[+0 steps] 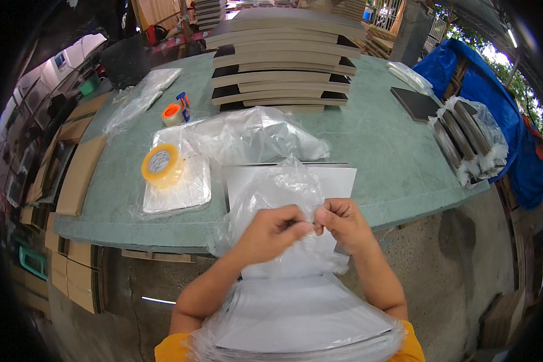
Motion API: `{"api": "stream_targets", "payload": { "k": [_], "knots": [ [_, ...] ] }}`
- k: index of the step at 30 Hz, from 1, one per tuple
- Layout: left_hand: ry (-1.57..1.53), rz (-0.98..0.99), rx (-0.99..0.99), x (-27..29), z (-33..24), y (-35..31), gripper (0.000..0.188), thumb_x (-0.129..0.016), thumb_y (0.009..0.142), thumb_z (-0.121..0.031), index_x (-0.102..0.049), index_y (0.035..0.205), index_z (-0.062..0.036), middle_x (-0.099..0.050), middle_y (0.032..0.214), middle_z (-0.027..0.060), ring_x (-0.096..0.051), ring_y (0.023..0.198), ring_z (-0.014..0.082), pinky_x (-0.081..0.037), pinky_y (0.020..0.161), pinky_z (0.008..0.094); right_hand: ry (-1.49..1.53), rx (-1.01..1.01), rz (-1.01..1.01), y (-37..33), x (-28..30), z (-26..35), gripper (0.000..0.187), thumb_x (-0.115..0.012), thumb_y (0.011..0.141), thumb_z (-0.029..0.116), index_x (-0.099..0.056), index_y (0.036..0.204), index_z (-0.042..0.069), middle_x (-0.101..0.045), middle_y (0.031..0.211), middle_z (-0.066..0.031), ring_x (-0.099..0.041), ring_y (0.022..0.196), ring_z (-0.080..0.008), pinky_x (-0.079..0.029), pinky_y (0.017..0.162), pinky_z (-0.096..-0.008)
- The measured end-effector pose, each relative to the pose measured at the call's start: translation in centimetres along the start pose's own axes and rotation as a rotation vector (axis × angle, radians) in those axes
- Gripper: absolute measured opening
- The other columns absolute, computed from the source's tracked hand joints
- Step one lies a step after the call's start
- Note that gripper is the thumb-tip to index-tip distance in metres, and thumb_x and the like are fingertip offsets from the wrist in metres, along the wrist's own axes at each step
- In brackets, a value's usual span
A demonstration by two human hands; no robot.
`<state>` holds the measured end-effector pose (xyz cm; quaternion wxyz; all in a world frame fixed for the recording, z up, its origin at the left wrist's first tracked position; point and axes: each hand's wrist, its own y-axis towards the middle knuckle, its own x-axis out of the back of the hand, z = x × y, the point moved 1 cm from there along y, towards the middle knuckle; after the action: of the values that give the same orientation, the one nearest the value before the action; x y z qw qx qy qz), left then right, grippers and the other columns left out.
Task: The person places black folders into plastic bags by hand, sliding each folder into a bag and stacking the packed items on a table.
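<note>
1. Step, as judged: you were working the edge of a clear plastic bag (271,190), probably finding or parting its opening.
2. Hands: close together, fingertips nearly meeting. Your right hand (342,222) had thumb and forefinger pinched on the film; your left hand (276,228) was at the film too, but blur hid whether its fingers were closed.
3. Bag location: right at your fingertips, bunched up just beyond them, lying over a white panel (339,181) that stuck out past both hands.
4. Nearer you than the hands, between your forearms: a film-covered white stack (301,311).
5. Beyond your left hand: a tape roll (161,163) on a flat white package (194,190). Straight ahead of the hands: loose plastic film (265,137), then a tall board stack (283,63), all on the green table (398,175).
6. Next move, as judged: it called for a firm pinch on each layer, then drawing the hands apart gently; thin film could have slipped, clung or torn.
</note>
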<state>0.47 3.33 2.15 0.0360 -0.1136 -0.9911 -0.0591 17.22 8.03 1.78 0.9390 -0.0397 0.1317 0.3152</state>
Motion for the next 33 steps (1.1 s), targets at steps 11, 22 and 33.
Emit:
{"api": "stream_targets", "payload": {
  "k": [11, 22, 33],
  "knots": [
    [0.516, -0.106, -0.037, 5.1, -3.8, -2.5, 0.015, -0.058, 0.076, -0.012, -0.054, 0.069, -0.0001, -0.050, 0.057, 0.0057, -0.045, 0.052, 0.0086, -0.037, 0.049, 0.0243, -0.460, 0.207, 0.010, -0.2, -0.1, -0.2, 0.030, -0.051, 0.085, 0.027, -0.062, 0.082, -0.001, -0.061, 0.072, -0.0046, -0.055, 0.065, -0.0113, -0.043, 0.061, -0.0249],
    [0.356, -0.079, -0.061, 4.3, 4.7, 2.5, 0.030, -0.060, 0.077, -0.016, -0.054, 0.102, -0.0017, -0.056, 0.079, 0.0069, -0.052, 0.069, 0.0132, -0.043, 0.065, 0.0255, -0.458, -0.244, -0.075, 0.8, 4.9, -2.6, 0.019, -0.069, 0.070, 0.015, -0.062, 0.077, -0.001, -0.059, 0.067, -0.0030, -0.052, 0.060, -0.0093, -0.042, 0.057, -0.0223],
    [0.452, -0.087, 0.005, 4.8, 5.4, 2.2, 0.023, -0.061, 0.076, -0.015, -0.058, 0.095, -0.0024, -0.055, 0.073, 0.0046, -0.051, 0.066, 0.0127, -0.043, 0.064, 0.0244, -0.529, -0.156, -0.143, 0.2, 6.7, -2.1, 0.015, -0.064, 0.073, 0.014, -0.059, 0.069, 0.001, -0.057, 0.061, -0.0007, -0.051, 0.057, -0.0088, -0.042, 0.055, -0.0236]
  ]
}}
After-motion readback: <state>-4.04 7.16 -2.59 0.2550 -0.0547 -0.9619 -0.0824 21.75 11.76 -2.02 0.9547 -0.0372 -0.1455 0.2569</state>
